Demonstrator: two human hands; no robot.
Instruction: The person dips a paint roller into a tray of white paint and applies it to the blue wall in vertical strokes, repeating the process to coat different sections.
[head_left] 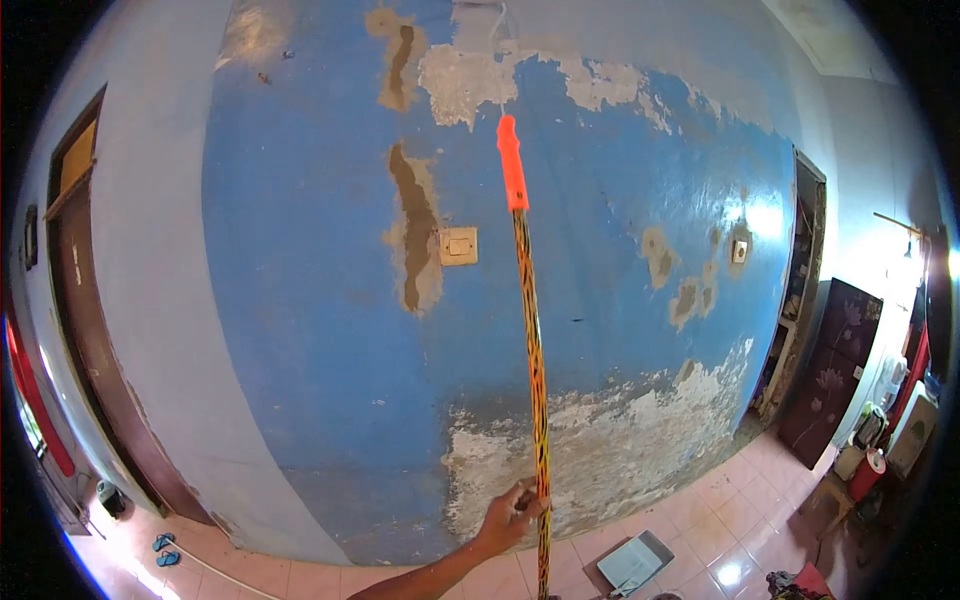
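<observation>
My left hand point(515, 512) comes in from the lower left, its fingers closed around a yellow-and-black patterned pole point(535, 370). The pole stands nearly upright in front of the wall. An orange handle point(512, 165) is joined to its top, and above it a thin pale rod reaches the upper wall. The blue wall point(330, 250) has peeling pale patches and brown filled strips. My right hand does not show. Small dark shapes at the bottom edge are too cut off to identify.
A light switch point(459, 246) and a socket point(739, 250) are on the wall. A paint tray point(635, 563) lies on the tiled floor, right of the pole. Blue sandals point(166, 550) are at lower left. Doorways flank the wall; a dark panel point(832, 372) and household items stand right.
</observation>
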